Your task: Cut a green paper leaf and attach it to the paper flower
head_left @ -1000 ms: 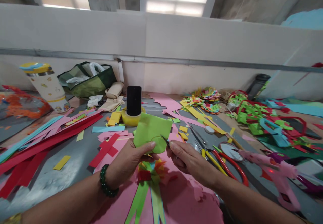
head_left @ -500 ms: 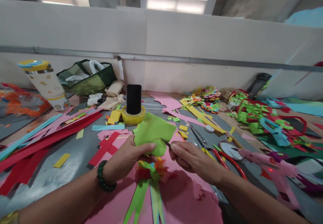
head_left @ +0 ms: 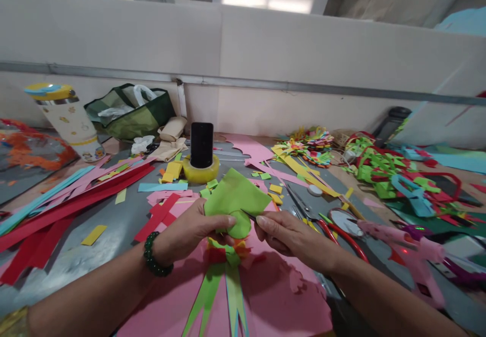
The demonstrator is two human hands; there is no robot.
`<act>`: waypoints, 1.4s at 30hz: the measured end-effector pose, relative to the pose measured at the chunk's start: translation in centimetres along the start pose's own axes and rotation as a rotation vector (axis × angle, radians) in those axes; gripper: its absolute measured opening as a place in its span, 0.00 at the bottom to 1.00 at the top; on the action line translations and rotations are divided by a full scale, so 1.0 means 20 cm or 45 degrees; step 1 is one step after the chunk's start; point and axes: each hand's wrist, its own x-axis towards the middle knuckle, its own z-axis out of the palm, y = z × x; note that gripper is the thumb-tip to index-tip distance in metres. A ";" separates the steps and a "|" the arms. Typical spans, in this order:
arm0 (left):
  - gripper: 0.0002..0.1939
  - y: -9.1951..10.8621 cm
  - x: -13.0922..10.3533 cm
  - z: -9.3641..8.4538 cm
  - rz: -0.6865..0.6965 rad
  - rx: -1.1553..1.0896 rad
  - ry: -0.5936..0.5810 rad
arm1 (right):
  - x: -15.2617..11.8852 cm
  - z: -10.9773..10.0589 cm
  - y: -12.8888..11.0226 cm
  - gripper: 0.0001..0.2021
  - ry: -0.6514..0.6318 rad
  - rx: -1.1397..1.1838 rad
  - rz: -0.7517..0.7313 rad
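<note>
My left hand (head_left: 212,225) pinches a light green paper sheet (head_left: 237,193) at its lower left, thumb on top. A rounded green shape (head_left: 240,225) shows at the sheet's lower edge beside the thumb. In my closed right hand (head_left: 279,230) is a thin dark pointed tool (head_left: 248,214); its tip touches the green paper at the top of the rounded shape, and its kind is mostly hidden by my fingers. Below both hands, a bow-like piece with green strips (head_left: 212,291) and red and orange parts lies on a large pink sheet (head_left: 281,296).
A phone (head_left: 201,144) stands in a yellow tape roll (head_left: 201,169). Red-handled scissors (head_left: 322,223) and a pink glue gun (head_left: 408,246) lie at right. Red strips (head_left: 76,200) spread at left, near a tumbler (head_left: 70,122) and a green bag (head_left: 131,112).
The green sheet has turned and tilted, its top corner now pointing up. The tool's tip has shifted slightly along the rounded shape. Both hands keep their grips, and the camera view has shifted slightly.
</note>
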 end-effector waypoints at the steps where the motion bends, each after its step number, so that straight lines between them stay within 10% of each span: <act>1: 0.11 0.00 0.00 0.00 -0.004 0.003 -0.005 | 0.00 0.00 0.00 0.22 0.002 -0.024 0.003; 15: 0.13 0.03 0.00 -0.03 -0.039 0.109 -0.014 | -0.06 -0.16 -0.07 0.22 -0.141 -0.443 -0.017; 19: 0.11 0.03 0.00 -0.01 -0.028 0.184 -0.017 | -0.04 -0.17 -0.03 0.21 0.361 -0.247 -0.184; 24: 0.10 0.01 -0.02 0.02 -0.039 0.173 -0.205 | 0.06 0.00 0.02 0.16 0.566 -0.001 -0.190; 30: 0.13 -0.01 0.00 0.04 -0.069 -0.017 0.137 | 0.12 0.06 0.07 0.17 0.895 0.239 -0.324; 42: 0.17 -0.02 0.04 0.02 0.046 -0.074 0.420 | -0.02 0.04 0.00 0.20 0.812 -0.348 -0.515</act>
